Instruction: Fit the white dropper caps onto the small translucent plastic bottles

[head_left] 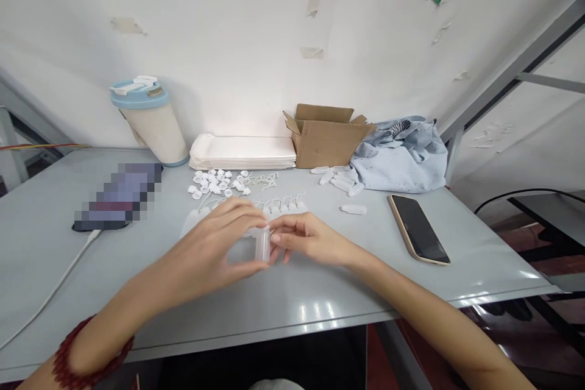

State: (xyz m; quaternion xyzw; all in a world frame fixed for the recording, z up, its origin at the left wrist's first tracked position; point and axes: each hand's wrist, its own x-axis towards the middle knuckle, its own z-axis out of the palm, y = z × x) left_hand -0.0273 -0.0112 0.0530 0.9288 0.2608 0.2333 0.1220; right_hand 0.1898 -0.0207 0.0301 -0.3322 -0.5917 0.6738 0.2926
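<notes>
A small translucent plastic bottle (262, 245) is held upright over the table, its top and bottom between the fingers and thumb of my left hand (223, 234). My right hand (308, 237) meets it from the right, thumb and bent fingers closed against its side. Behind my hands lies a row of similar bottles (286, 206) with thin pale loops, partly hidden by my left hand. White caps (214, 183) are heaped further back, beside a small pile of pale strings (265, 180). More translucent bottles (342, 181) lie at the back right, with a single one (353, 209) nearer.
Along the wall stand a tumbler (155, 128), a stack of white packets (247, 152), an open cardboard box (326, 143) and a light blue cloth bag (402, 161). One phone (419, 228) lies right; a blurred device (121, 195) with a white cable lies left on the grey table (320, 298).
</notes>
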